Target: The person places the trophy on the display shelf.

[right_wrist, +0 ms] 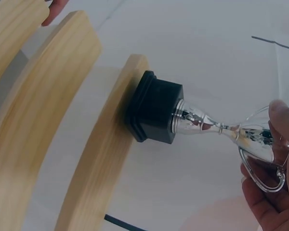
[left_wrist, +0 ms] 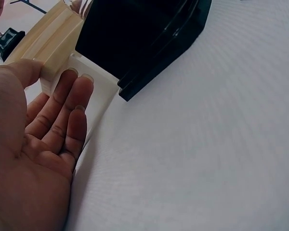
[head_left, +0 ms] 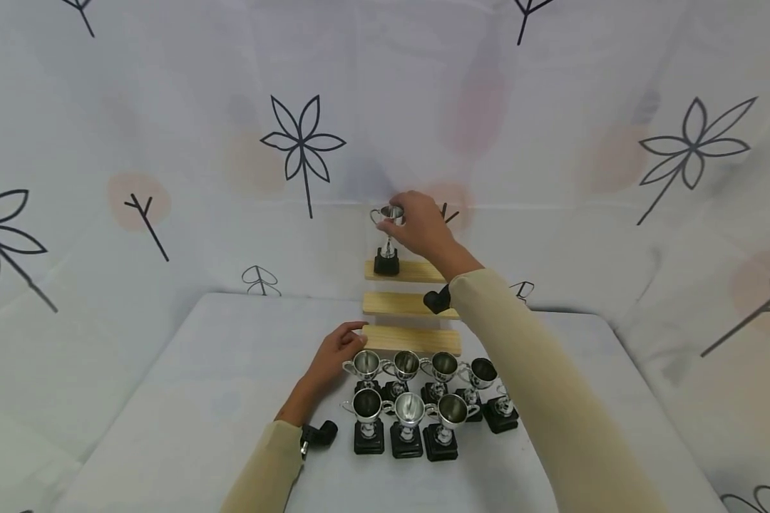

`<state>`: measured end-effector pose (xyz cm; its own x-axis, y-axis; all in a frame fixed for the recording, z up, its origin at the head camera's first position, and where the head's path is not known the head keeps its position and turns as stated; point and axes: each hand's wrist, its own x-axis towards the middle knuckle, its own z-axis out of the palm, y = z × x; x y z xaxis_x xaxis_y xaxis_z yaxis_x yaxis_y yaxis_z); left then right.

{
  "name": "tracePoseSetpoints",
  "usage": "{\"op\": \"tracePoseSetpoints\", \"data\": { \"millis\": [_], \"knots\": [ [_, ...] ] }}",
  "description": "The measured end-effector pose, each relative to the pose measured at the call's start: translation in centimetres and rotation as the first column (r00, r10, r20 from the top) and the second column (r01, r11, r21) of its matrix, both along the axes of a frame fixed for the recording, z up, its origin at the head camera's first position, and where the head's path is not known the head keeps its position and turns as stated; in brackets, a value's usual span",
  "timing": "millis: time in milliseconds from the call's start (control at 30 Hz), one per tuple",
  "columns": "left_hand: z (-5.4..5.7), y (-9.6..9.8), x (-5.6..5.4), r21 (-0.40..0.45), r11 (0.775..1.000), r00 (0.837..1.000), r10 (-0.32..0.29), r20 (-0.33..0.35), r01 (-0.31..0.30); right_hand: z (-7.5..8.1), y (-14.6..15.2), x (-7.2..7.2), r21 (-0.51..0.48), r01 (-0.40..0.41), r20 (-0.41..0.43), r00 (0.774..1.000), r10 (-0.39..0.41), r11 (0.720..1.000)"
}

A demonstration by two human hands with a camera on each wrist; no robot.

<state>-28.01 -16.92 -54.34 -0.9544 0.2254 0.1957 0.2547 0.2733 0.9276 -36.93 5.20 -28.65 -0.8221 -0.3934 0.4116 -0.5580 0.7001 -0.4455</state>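
My right hand [head_left: 421, 224] holds a small silver trophy cup [head_left: 388, 246] by its two-handled bowl. Its black base [right_wrist: 156, 107] stands upright against the top board in the right wrist view. Below it descends a tiered stand with wooden boards, the lowest board [head_left: 411, 339] nearest me. At that board's left end rests my left hand [head_left: 335, 353], thumb touching the wood, other fingers [left_wrist: 84, 89] loosely bent beside the white side panel [left_wrist: 97, 79]. A large black trophy base [left_wrist: 144, 38] stands close by in the left wrist view.
Several more trophy cups [head_left: 408, 413] stand in two rows in front of the stand; one at the right [head_left: 502, 413] is partly hidden by my right sleeve. The white-covered table [head_left: 231, 377] meets a patterned cloth backdrop [head_left: 186, 128] behind.
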Motion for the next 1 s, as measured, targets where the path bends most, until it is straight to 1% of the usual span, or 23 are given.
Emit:
{"op": "tracePoseSetpoints", "data": {
  "millis": [133, 367, 467, 767, 1000],
  "knots": [
    [0.2, 0.1, 0.1, -0.005, 1.000, 1.000, 0.004, -0.002, -0.004, -0.2, -0.3, -0.3, 0.003, 0.015, 0.014, 1.000, -0.015, 1.000],
    [0.2, 0.2, 0.2, -0.042, 0.999, 0.999, 0.003, -0.036, -0.005, -0.8, -0.6, -0.6, 0.000, 0.036, 0.022, 0.999, -0.036, 0.999],
    [0.2, 0.1, 0.3, -0.047, 0.999, 1.000, 0.008, -0.027, -0.010, -1.0, -0.7, -0.7, -0.012, 0.032, 0.016, 0.999, -0.032, 0.999],
    [0.5, 0.3, 0.2, -0.026, 0.999, 1.000, 0.023, -0.004, -0.023, -1.4, -0.6, -0.6, -0.058, 0.008, -0.001, 1.000, -0.008, 0.998],
    [0.2, 0.2, 0.1, -0.013, 1.000, 1.000, 0.012, 0.007, -0.011, -1.9, -0.3, -0.7, -0.067, -0.007, 0.003, 1.000, 0.007, 0.998]
  ]
}}
